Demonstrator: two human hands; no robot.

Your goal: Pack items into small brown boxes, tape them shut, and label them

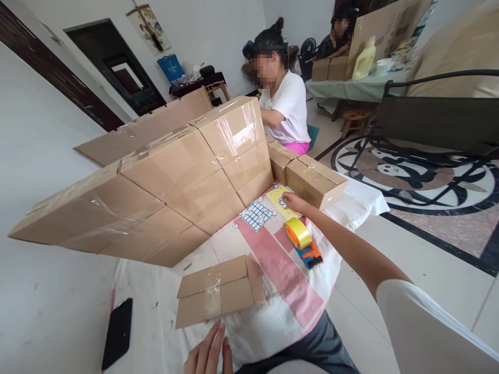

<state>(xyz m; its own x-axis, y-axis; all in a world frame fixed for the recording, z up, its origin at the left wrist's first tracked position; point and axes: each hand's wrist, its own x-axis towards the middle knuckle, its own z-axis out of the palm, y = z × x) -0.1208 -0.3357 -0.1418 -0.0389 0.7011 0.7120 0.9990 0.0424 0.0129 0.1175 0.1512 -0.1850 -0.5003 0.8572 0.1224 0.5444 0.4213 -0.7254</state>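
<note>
Stretched out at arm's length, my right hand (291, 200) is closed in a pinch over a yellow sheet (276, 194). Small white and blue pieces lie by its fingertips; what it holds is too small to make out. Beside that sheet is a blue-and-white grid sheet (255, 215) with loose white pieces on it. My left hand (210, 352) rests near the table's front edge, fingers extended and holding nothing. Just beyond it lies a taped cardboard box (230, 283). A roll of yellow tape (298, 232) in an orange-and-blue dispenser (310, 255) sits nearer than the yellow sheet.
A wall of stacked cardboard boxes (183, 176) runs along the table's far left side. Another box (315, 179) stands behind my right hand. A black phone (118, 332) lies at the left. Across the boxes sits a person (286, 104); another person (331, 44) is farther back.
</note>
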